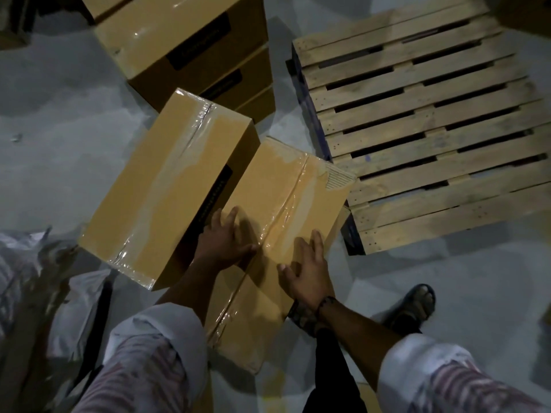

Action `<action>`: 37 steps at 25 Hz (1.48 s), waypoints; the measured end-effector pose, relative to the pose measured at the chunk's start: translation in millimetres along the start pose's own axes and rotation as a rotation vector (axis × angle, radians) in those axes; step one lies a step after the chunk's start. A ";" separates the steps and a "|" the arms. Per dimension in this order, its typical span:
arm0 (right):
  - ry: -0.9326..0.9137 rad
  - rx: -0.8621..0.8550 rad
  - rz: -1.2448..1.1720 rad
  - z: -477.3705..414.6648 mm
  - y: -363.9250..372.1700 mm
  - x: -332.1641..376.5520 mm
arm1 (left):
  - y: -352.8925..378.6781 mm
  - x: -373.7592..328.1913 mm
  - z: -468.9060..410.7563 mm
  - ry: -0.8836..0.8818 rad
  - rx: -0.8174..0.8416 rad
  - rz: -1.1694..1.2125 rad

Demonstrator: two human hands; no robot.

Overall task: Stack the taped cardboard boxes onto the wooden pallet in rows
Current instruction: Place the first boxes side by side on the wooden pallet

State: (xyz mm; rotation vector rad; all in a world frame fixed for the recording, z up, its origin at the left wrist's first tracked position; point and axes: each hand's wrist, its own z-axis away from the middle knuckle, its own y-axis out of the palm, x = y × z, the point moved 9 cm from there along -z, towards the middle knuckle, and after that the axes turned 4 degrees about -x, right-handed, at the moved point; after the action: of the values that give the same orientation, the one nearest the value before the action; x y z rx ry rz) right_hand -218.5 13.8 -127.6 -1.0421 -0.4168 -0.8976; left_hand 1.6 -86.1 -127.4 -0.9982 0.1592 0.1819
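A taped cardboard box (295,186) lies on the floor right in front of me. My left hand (223,239) rests flat on its top near the left edge, fingers spread. Close to the right edge of the same top, my right hand (310,263) lies flat with fingers apart. Neither hand grips the box. A second taped box (167,180) sits just left of it, touching or nearly so. The wooden pallet (423,120) lies bare on the floor to the right, its near corner beside the first box.
More taped boxes (185,43) are stacked at the back left. Crumpled plastic wrap (29,263) lies at the left. My sandalled foot (414,305) stands on the grey concrete floor (59,114) near the pallet's front corner.
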 end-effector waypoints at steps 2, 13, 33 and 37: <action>-0.006 -0.016 -0.045 1.6 -7.3 -4.6 | -5.1 -9.3 5.2 0.027 -0.034 -0.032; 0.002 -0.223 0.102 -38.0 -167.9 -52.9 | -25.1 -167.4 11.0 0.142 -0.112 -0.116; -0.241 0.032 0.726 -176.0 -386.7 -183.9 | 80.3 -414.9 -50.2 -0.058 -0.032 0.231; -0.243 0.081 0.710 -244.0 -361.5 -212.1 | 97.4 -408.7 -115.8 -0.055 -0.008 0.270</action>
State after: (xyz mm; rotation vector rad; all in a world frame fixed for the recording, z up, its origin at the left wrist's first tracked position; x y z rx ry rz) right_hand -658.7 -181.7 -183.8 -1.1188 -0.2483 -0.1208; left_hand -423.8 -164.7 -180.6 -0.9768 0.2429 0.4571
